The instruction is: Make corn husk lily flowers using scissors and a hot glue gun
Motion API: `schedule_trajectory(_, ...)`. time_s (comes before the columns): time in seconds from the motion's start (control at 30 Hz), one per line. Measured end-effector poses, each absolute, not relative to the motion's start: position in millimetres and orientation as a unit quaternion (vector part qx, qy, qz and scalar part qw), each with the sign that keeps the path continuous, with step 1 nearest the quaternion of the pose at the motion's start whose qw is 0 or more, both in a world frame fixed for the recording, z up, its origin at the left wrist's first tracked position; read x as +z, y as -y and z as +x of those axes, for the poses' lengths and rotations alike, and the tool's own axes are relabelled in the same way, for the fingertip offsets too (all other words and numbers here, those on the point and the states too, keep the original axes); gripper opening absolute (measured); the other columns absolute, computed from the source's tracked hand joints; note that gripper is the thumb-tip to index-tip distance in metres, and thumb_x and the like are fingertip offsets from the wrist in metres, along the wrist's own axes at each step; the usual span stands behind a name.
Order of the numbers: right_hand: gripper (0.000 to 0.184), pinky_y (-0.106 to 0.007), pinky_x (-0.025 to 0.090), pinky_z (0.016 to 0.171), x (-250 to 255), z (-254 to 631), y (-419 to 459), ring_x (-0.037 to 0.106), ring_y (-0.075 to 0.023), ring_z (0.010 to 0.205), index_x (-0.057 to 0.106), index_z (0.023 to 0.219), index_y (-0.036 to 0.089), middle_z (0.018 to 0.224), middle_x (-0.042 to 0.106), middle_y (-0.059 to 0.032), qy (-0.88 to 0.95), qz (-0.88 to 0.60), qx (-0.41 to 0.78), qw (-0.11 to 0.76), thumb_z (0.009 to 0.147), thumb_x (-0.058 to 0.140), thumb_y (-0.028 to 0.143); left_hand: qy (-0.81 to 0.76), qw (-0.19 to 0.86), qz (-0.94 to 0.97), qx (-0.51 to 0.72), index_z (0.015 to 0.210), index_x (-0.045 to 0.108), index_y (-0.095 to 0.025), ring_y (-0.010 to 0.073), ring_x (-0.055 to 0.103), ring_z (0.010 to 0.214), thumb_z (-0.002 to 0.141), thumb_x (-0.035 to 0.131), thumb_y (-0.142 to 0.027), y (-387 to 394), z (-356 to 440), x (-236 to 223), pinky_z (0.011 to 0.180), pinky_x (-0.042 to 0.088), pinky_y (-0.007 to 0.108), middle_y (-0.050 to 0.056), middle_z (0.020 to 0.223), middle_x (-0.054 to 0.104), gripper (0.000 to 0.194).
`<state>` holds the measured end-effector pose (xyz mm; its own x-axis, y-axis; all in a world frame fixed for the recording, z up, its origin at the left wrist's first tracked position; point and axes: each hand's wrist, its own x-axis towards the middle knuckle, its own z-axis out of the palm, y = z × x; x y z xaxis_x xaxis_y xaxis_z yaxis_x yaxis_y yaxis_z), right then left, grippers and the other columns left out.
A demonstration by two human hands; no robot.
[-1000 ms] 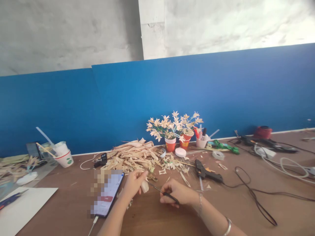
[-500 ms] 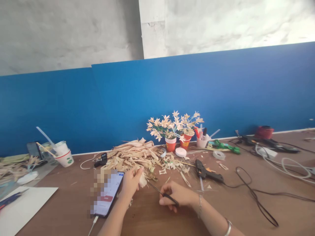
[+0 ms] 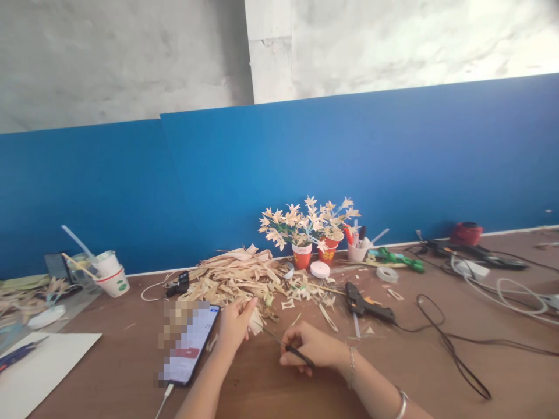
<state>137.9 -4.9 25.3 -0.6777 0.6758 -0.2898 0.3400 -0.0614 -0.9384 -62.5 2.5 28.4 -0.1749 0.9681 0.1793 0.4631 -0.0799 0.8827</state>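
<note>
At the near middle of the brown surface [image 3: 271, 390], the left hand [image 3: 233, 327] holds a small pale piece [image 3: 257, 322] of dry leaf, its fingers pinched nearly shut on the upper edge. The right hand [image 3: 308, 344] has its fingers curled around the dark handles of the scissors [image 3: 300, 354], whose thin metal end points at the piece. How far the blades stand apart is too small to tell, as is whether they touch the leaf.

Thin, dry leaf like this probably splits easily, so a light, flat pinch close to the working edge should serve better than a hard squeeze. The left fingertips are best kept out of the blade line, with the piece turned to meet the scissors rather than the right wrist twisted. Small, slow bites would likely leave cleaner edges than one long snip.

The pile of dry leaf strips [image 3: 236, 267] lies just beyond the left hand and is much the same colour, so lifting the piece slightly clear would make its edge easier to see. The phone [image 3: 192, 343] sits just beside the left forearm, and its white cable [image 3: 165, 401] runs toward the near edge; that elbow should move gently.
</note>
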Motion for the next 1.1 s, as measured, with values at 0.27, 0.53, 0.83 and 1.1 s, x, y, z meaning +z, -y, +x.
schedule_trajectory(0.27, 0.024, -0.012, 0.034, 0.031, 26.1, 139.2, 4.6, 0.043, -0.0042, 0.034, 0.057, 0.072, 0.013, 0.045, 0.051, 0.0066, 0.677, -0.377, 0.615, 0.145, 0.063, 0.068, 0.033, -0.613, 0.305, 0.57, 0.454, 0.057, 0.045, -0.02, 0.0094, 0.041, 0.023, 0.075, 0.05, -0.053, -1.6, -62.2, 29.8, 0.028, 0.026, 0.018, -0.008, 0.034, 0.039, 0.038)
schedule_trajectory(0.53, 0.026, -0.012, 0.026, 0.03, 29.6, 139.3, 5.1, 0.039, -0.0032, 0.033, 0.057, 0.07, 0.013, 0.043, 0.047, 0.0081, 0.688, -0.372, 0.602, 0.16, 0.064, 0.068, 0.036, -0.613, 0.31, 0.551, 0.475, 0.052, 0.04, -0.02, 0.0086, 0.039, 0.023, 0.074, 0.051, -0.053, 1.2, -60.2, 35.0, 0.029, 0.025, 0.018, -0.009, 0.033, 0.036, 0.04)
schedule_trajectory(0.83, 0.027, -0.013, 0.025, 0.032, 24.9, 138.7, 3.4, 0.038, -0.0031, 0.034, 0.059, 0.071, 0.013, 0.046, 0.048, 0.0076, 0.699, -0.373, 0.586, 0.172, 0.064, 0.067, 0.038, -0.592, 0.338, 0.529, 0.506, 0.045, 0.036, -0.02, 0.0084, 0.038, 0.023, 0.073, 0.051, -0.056, 0.7, -57.9, 36.2, 0.03, 0.023, 0.019, -0.007, 0.029, 0.04, 0.047)
schedule_trajectory(1.1, 0.023, -0.014, 0.025, 0.033, 28.4, 137.2, 5.0, 0.036, -0.0034, 0.035, 0.057, 0.067, 0.013, 0.044, 0.047, 0.0075, 0.703, -0.377, 0.571, 0.192, 0.065, 0.066, 0.034, -0.595, 0.348, 0.481, 0.542, 0.047, 0.041, -0.019, 0.0079, 0.039, 0.023, 0.072, 0.053, -0.057, 0.6, -53.9, 31.1, 0.029, 0.024, 0.017, -0.006, 0.029, 0.044, 0.047)
